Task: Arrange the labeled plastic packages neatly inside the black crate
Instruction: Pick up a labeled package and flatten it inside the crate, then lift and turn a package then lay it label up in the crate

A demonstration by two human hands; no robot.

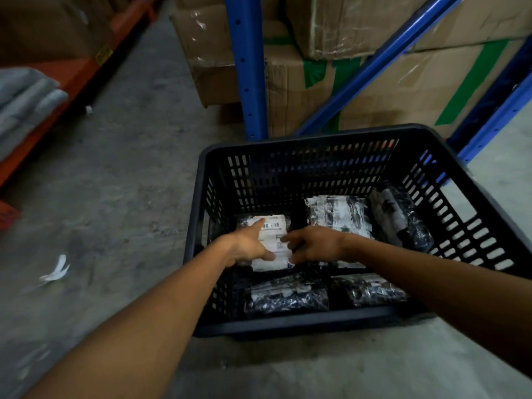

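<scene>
A black slotted crate [316, 323] stands on the concrete floor. Inside lie several clear plastic packages with dark contents and white labels. Both my hands reach into its left half. My left hand [249, 244] lies on the left side of a stack of labeled packages [272, 226], fingers spread over the labels. My right hand [313, 244] touches the same stack from the right, fingertips on its edge. Another stack [339, 214] sits behind my right wrist, one package [403, 217] leans on the right wall, and two packages [285, 295] [371, 289] lie at the near wall.
Blue rack uprights [249, 67] and taped cardboard boxes [302, 90] stand just behind the crate. An orange shelf [66, 82] with grey folded goods [26, 93] runs along the left. White scraps [56, 272] lie on the floor to the left of the crate.
</scene>
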